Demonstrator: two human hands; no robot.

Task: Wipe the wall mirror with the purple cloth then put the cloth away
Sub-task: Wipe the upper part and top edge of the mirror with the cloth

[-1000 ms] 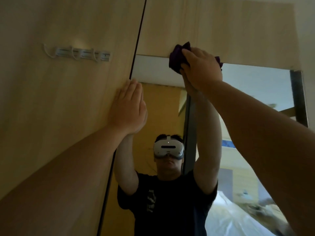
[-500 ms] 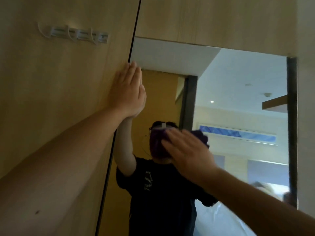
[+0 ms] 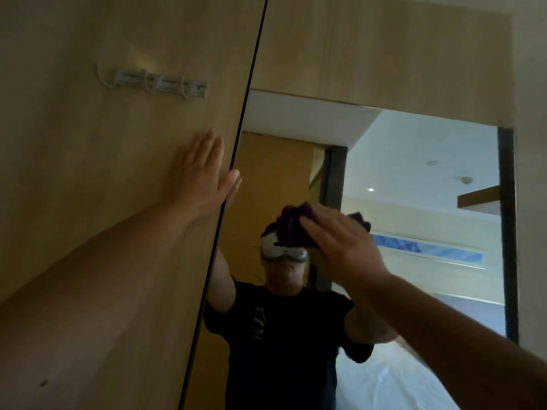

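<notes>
The wall mirror [image 3: 414, 161] fills the centre and right of the head view, set into light wood panelling. My right hand [image 3: 343, 247] presses the bunched purple cloth [image 3: 291, 229] flat against the glass near the mirror's middle; most of the cloth is hidden under my palm and fingers. My left hand [image 3: 201, 176] lies flat and spread on the wooden panel just left of the mirror's dark left edge, holding nothing. The mirror reflects a person in a dark T-shirt and a white headset.
A white hook rail [image 3: 159, 84] is fixed on the wooden panel [image 3: 74, 173] to the upper left. More wood panelling [image 3: 384, 54] runs above the mirror. A pale wall strip [image 3: 529, 202] borders the mirror's dark right frame.
My right hand swept the cloth from the mirror's top edge down to its middle, and has since drifted slightly. My left hand stayed flat on the panel; the view shifted.
</notes>
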